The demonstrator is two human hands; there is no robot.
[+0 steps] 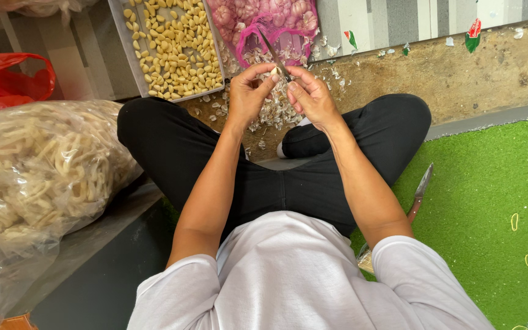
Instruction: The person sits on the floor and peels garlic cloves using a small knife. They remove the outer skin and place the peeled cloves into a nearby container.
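Pink mesh bag of garlic bulbs [264, 18] ahead of me, grey tray of peeled cloves [172, 46] beside it, clear bag of pale noodles [38, 171] at my left knee. My left hand [247, 95] pinches a garlic clove [274, 71]; my right hand [313, 98], its grip closed, holds a small knife [271, 49] against it, over the peel pile [276, 110].

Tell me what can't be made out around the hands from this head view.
- Garlic clove: mostly covered by the left hand fingers; peel state unclear.
- Knife: handle hidden inside the right hand.
- Tray of peeled cloves: cut off by the top edge.
- Pink mesh bag: cut off likewise.
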